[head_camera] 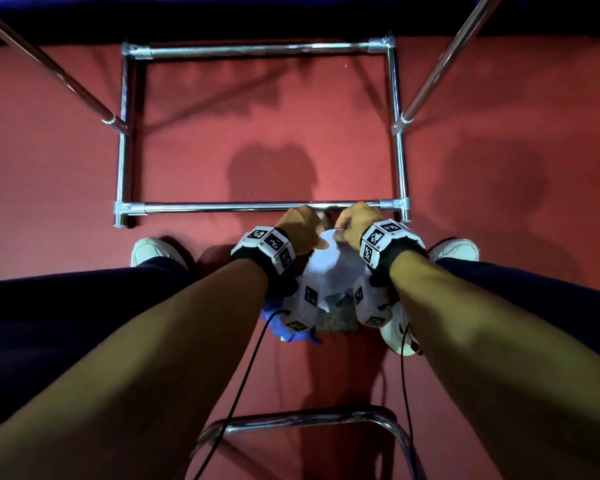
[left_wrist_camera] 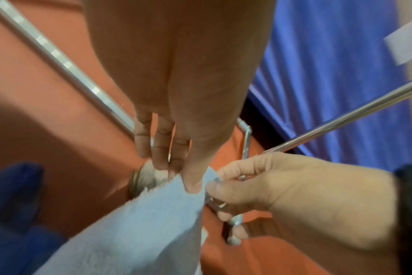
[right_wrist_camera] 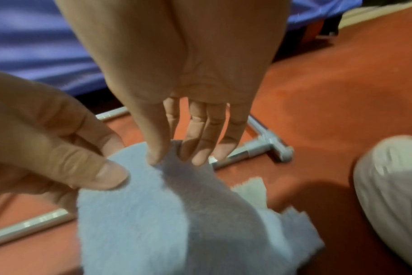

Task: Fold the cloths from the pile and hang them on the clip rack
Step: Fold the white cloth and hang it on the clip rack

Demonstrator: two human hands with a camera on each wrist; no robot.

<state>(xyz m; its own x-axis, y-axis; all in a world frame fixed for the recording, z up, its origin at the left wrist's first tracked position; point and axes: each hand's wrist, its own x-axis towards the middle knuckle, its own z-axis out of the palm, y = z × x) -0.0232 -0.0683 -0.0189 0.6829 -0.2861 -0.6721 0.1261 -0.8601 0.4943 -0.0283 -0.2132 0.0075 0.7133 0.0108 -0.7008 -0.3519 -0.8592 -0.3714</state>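
Both my hands pinch the light-blue fleecy cloth (head_camera: pixel 329 261) above the red carpeted floor (head_camera: pixel 257 133); only the left-wrist view shows my right hand (left_wrist_camera: pixel 270 188) also gripping a metal clip (left_wrist_camera: pixel 234 221).

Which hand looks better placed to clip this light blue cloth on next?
Right, probably. The right hand, pinching the light blue fleecy cloth, also has fingers around a silvery metal piece, seemingly a clip; the left hand only pinches the cloth edge.

Red carpet (head_camera: pixel 66 161); white shoes (head_camera: pixel 149 252); blue drape (left_wrist_camera: pixel 329 74), perhaps a curtain.
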